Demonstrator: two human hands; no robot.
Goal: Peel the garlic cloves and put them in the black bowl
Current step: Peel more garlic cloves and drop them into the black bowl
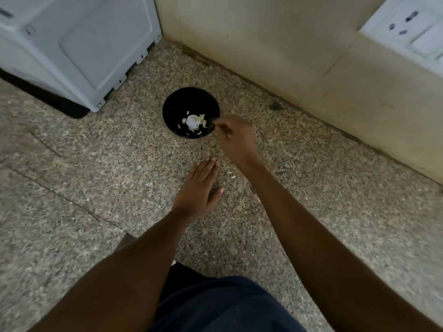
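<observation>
The black bowl (pixel 190 101) stands on the speckled stone counter, with several pale garlic cloves (pixel 194 122) lying in its bottom. My right hand (pixel 236 137) reaches to the bowl's right rim, fingers curled with the tips over the edge; whether it holds a clove I cannot tell. My left hand (pixel 200 188) rests flat on the counter below the bowl, fingers straight and together. A small pale garlic piece (pixel 231 174) lies on the counter between my two hands.
A white appliance (pixel 79 46) stands at the back left on a dark base. A beige wall (pixel 287 44) runs along the back right, with a white socket plate (pixel 412 29). A dark spot (pixel 275 106) sits near the wall.
</observation>
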